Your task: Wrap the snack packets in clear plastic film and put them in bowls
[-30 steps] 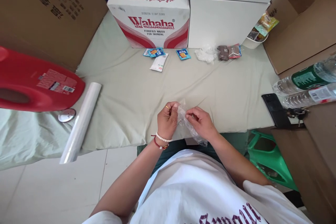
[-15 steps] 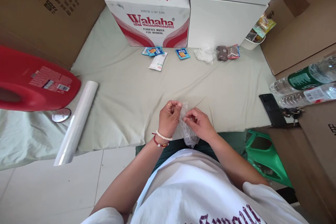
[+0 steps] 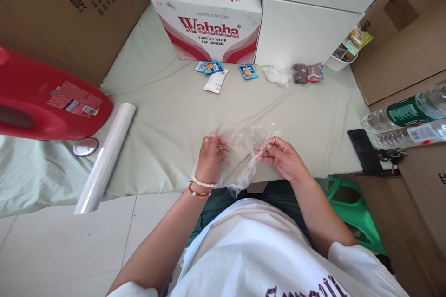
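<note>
A crumpled clear plastic bag (image 3: 246, 172) hangs over the front edge of the cloth-covered table. My right hand (image 3: 280, 157) pinches it near its upper part, thumb against fingertips. The bag's thin upper part spreads leftward and away from me, over the cloth. My left hand (image 3: 211, 155) is to the left of the bag with its fingers apart and nothing visible in them. Whether its fingertips touch the see-through film is hard to make out. A beaded bracelet and a red cord circle the left wrist.
Small blue packets (image 3: 248, 72), a white packet (image 3: 216, 81), crumpled plastic (image 3: 278, 74) and brown packets (image 3: 300, 73) lie before the Wahaha box (image 3: 212, 32). At left are a film roll (image 3: 108, 158) and a red jug (image 3: 76, 102); at right, a phone (image 3: 364, 151) and bottles (image 3: 411, 113).
My hands have moved apart. The left hand has let go of the bag and opened; the right has drawn it rightward, and its upper part has spread out.
</note>
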The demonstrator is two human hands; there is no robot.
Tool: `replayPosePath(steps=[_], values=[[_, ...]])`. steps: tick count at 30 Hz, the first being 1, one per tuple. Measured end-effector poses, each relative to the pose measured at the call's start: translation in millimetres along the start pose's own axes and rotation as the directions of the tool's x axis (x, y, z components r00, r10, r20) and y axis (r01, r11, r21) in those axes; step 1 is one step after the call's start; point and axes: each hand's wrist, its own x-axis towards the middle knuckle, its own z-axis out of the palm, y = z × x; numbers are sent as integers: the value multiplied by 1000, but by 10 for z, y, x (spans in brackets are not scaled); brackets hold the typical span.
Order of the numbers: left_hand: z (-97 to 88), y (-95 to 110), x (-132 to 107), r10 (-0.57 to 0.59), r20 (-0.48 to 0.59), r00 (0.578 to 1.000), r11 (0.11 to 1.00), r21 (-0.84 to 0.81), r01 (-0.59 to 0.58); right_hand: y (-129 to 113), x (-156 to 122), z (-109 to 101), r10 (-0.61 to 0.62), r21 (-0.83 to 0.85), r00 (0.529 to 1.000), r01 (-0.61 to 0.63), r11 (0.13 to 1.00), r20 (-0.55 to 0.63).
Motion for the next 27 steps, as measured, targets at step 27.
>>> replayPosePath(steps=[27], values=[[266,-151,-223,55,34,998,997,-53,-53,51,70,-225,17,87,990,-4,996,-143]])
